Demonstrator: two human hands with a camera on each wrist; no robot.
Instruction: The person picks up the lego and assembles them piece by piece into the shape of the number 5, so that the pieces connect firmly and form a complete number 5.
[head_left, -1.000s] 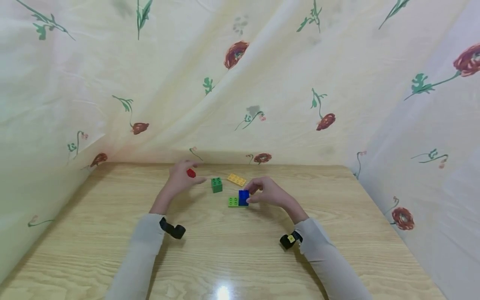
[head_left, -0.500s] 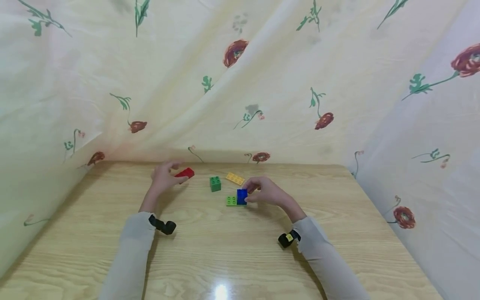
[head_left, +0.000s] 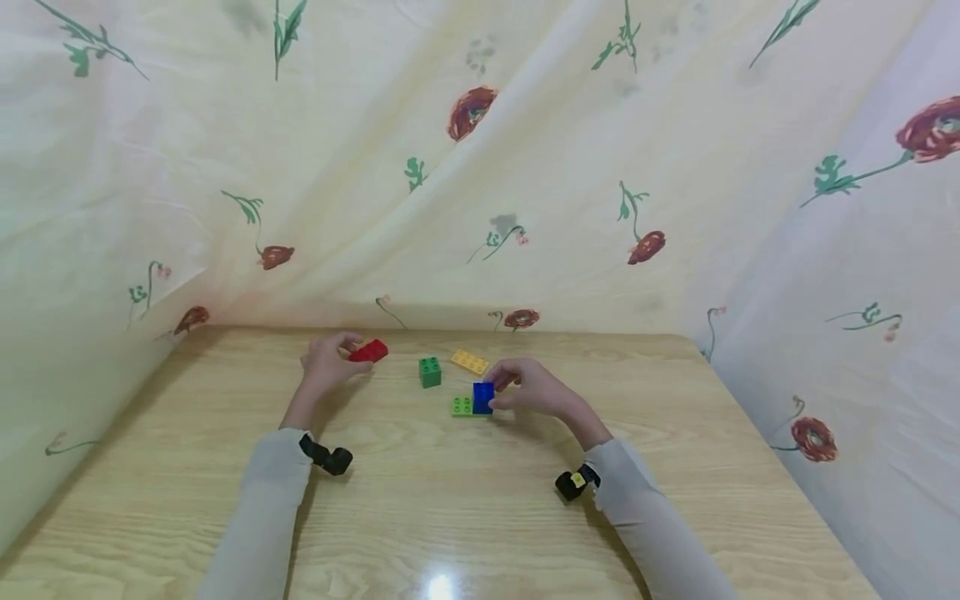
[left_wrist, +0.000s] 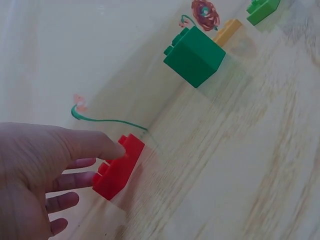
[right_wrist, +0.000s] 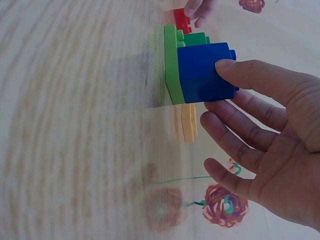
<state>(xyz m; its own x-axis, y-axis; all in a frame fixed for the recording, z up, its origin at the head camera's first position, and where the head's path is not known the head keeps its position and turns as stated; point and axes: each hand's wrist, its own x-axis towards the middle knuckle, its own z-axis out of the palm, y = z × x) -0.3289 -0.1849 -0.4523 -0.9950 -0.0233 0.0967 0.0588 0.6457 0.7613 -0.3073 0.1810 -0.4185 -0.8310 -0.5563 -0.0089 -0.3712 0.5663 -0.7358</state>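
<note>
One wooden table under everything, walled on three sides by one flowered cloth. Two hands at work, five bricks in all: one light green plate, one yellow plate, one dark green cube, one blue cube, one red brick. No containers anywhere; only a stack, with the blue cube seated on the right end of the light green plate, studs of the plate bare to the left of the grip. Right hand low over the table, thumb on the near face of the blue cube and forefinger curled over its top in a pinch; in the right wrist view the thumb flat along the cube, other fingers loosely spread beyond it above the yellow plate, green plate edge-on against the cube. Yellow plate just beyond that grip, flat on the wood, apart from the stack. Dark green cube to the left of the right hand, standing alone between the two hands, studs up. Left hand further left, wrist resting low, fingers curled, red brick pinched at its near end between thumb and fingertips and tilted just above the table; in the left wrist view thumb pressed on the studded side of the red brick, fingers curled underneath, dark green cube well beyond.
</note>
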